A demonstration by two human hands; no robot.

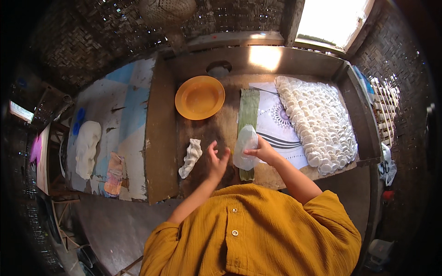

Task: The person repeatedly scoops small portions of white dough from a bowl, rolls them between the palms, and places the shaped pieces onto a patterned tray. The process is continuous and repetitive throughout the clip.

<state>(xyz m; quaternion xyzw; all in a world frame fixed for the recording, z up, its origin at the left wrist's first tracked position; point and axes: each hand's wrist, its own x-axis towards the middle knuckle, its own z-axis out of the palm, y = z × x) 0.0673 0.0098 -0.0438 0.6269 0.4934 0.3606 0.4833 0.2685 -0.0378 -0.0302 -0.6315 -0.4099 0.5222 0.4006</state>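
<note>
My right hand [262,149] grips a pale, translucent plastic sheet [245,146] above a long green strip that looks like a leaf [249,108]. To its left, my left hand [217,161] is raised over the wooden work surface with its fingers apart and nothing in them. Beside that hand lies a lumpy roll of white dough [191,158], with finger marks pressed along it. Farther right, many thin, round white discs [315,122] overlap in rows. A white sheet with a dark printed pattern [276,115] lies between them and the green strip.
An orange plate [200,114] stands at the back left of the walled wooden tray [162,133]. On the left table [131,152] are a larger white dough lump [88,149], a pinkish cloth [114,177] and something blue [79,120]. A woven wall [92,50] rises behind.
</note>
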